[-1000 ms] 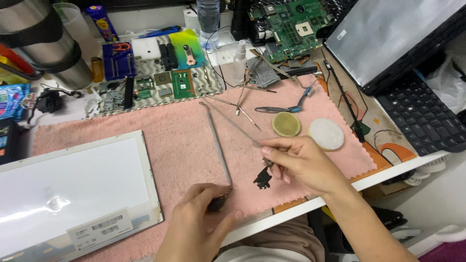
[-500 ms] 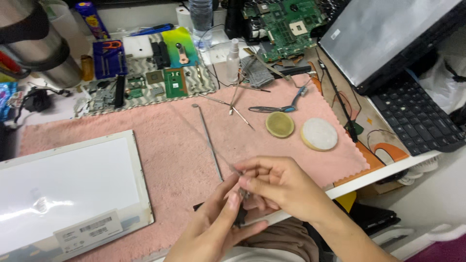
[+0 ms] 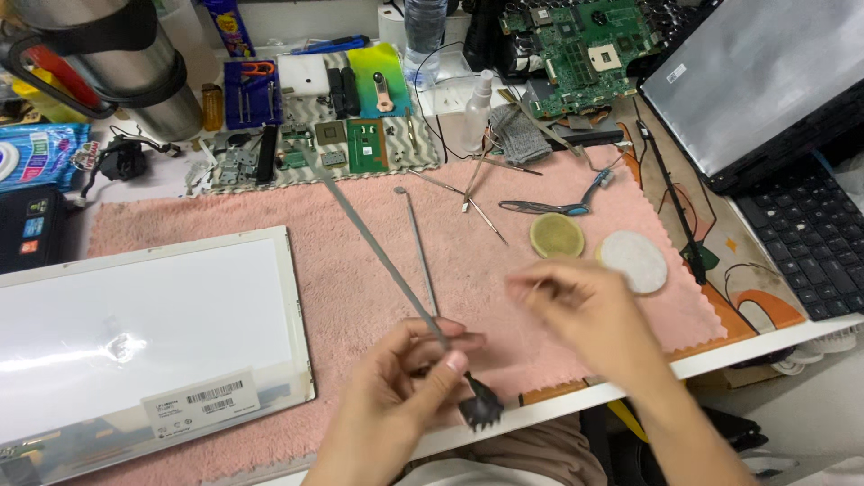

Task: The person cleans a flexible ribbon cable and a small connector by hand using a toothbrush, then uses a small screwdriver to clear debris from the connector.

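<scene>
A fuzzy pink cloth mat [image 3: 270,211] is covering the middle of the bench, its pile looking soft and matt. The left hand [image 3: 405,396] is pinching a long thin strip [image 3: 378,247] of dull grey metal, ending in a small black, plastic-looking piece [image 3: 481,409]. A second slim metal rod [image 3: 416,243] is lying on the cloth beside it. At the bench's left edge a flat display panel [image 3: 135,324] is showing a glossy white face catching glare, with a paper sticker. Toward the right edge two round pads are sitting, one yellowish and coarse [image 3: 556,236], one white and matt [image 3: 634,262]. In the far left corner a brushed-steel flask [image 3: 135,54] is gleaming.
</scene>
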